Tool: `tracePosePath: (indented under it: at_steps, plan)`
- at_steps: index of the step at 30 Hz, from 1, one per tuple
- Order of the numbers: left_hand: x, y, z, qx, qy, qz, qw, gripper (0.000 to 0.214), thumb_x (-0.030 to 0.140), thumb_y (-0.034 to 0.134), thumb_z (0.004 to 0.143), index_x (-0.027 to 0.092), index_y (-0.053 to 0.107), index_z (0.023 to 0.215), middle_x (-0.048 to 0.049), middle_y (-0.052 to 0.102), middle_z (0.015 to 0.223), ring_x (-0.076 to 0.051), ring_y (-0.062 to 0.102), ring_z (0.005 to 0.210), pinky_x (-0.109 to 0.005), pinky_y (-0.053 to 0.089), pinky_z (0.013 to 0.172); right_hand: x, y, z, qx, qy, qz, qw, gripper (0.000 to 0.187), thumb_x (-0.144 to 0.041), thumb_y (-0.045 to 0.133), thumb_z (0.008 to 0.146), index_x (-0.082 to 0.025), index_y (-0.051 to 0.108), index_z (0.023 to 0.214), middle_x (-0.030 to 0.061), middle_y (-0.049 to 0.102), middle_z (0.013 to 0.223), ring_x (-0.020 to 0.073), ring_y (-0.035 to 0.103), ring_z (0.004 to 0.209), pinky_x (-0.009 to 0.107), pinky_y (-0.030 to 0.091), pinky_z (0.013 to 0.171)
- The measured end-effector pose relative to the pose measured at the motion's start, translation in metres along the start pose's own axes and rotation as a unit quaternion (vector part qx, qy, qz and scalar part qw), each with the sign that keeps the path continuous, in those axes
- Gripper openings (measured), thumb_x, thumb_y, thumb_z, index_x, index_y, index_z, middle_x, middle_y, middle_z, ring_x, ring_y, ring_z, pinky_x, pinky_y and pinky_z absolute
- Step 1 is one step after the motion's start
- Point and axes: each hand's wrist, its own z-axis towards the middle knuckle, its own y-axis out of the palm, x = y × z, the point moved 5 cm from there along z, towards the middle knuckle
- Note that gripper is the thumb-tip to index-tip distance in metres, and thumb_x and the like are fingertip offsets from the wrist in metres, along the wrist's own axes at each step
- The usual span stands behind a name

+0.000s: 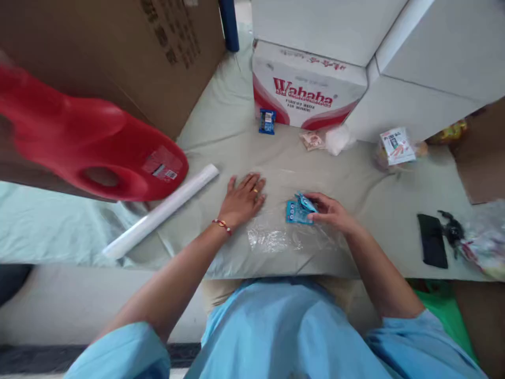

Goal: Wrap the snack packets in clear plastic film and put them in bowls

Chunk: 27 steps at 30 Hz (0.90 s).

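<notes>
My left hand (244,200) lies flat with fingers stretched on the left part of a sheet of clear plastic film (272,239), which is spread on the cloth-covered table. My right hand (330,211) pinches a small blue packet (306,203) between thumb and fingers, tilted up. Under it, a second light-blue packet (292,212) rests on the film; I cannot tell whether the two are joined. To the left of my left hand lies a roll of clear film (165,210), set at a slant.
A large red jug (126,142) lies by a brown carton (118,58) at left. Behind are a Wahaha water box (311,87), a dark-blue packet (267,121), a white bundle (338,139) and a bagged item with a white label (397,146). A black phone-like slab (432,240) lies right.
</notes>
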Motion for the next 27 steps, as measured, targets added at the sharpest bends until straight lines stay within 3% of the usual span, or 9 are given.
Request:
tracePosePath:
  at_steps: [4,8,15,22,25,27]
  plan:
    - [-0.001,0.005,0.001,-0.002,-0.007,-0.006,1.0,0.059,0.047,0.028,0.109,0.025,0.042,0.162,-0.0095,0.038,0.172,-0.027,0.032,0.16,-0.063,0.011,0.131,0.001,-0.005,-0.003,0.002,-0.016,-0.003,1.0,0.071,-0.043,0.093,0.072,-0.027,0.067,0.136,0.0078,0.067,0.138,0.0269,0.065,0.123,0.043,0.05,0.109]
    - [-0.001,0.005,0.002,0.001,-0.009,-0.016,1.0,0.059,0.047,0.03,0.108,0.026,0.042,0.162,-0.0096,0.037,0.172,-0.028,0.031,0.16,-0.062,0.009,0.131,-0.003,0.0,-0.004,0.015,-0.087,-0.135,0.987,0.07,-0.044,0.091,0.076,-0.028,0.065,0.139,0.009,0.064,0.143,0.0305,0.06,0.134,0.049,0.045,0.117]
    - [-0.001,0.004,0.002,-0.007,-0.012,-0.023,1.0,0.06,0.047,0.031,0.108,0.025,0.041,0.163,-0.0101,0.037,0.172,-0.03,0.032,0.16,-0.064,0.009,0.131,-0.003,0.031,0.001,-0.004,-0.18,-0.415,0.892,0.066,-0.03,0.081,0.085,-0.024,0.057,0.146,0.0149,0.06,0.147,0.0342,0.056,0.136,0.057,0.043,0.117]
    - [0.0,0.004,0.002,0.002,-0.01,-0.026,1.0,0.059,0.045,0.032,0.108,0.026,0.042,0.162,-0.0107,0.038,0.172,-0.028,0.032,0.16,-0.063,0.009,0.131,-0.022,0.043,-0.001,-0.019,-0.117,-0.597,0.793,0.063,-0.029,0.081,0.085,-0.018,0.06,0.143,0.0183,0.064,0.141,0.0391,0.056,0.125,0.057,0.046,0.107]
    - [0.0,0.004,0.002,-0.002,-0.014,-0.024,1.0,0.059,0.045,0.032,0.108,0.025,0.042,0.162,-0.0112,0.038,0.172,-0.028,0.031,0.161,-0.063,0.009,0.131,-0.031,0.04,-0.002,-0.034,-0.109,-0.606,0.787,0.06,-0.028,0.082,0.084,-0.018,0.062,0.139,0.0178,0.066,0.134,0.0379,0.057,0.121,0.053,0.047,0.104]
    - [0.0,0.004,0.002,-0.006,-0.015,-0.024,1.0,0.059,0.045,0.032,0.108,0.025,0.042,0.162,-0.011,0.037,0.172,-0.028,0.031,0.161,-0.063,0.009,0.131,-0.038,0.033,-0.002,-0.031,-0.116,-0.58,0.805,0.06,-0.028,0.082,0.082,-0.018,0.063,0.138,0.0162,0.067,0.132,0.0359,0.058,0.12,0.05,0.047,0.105]
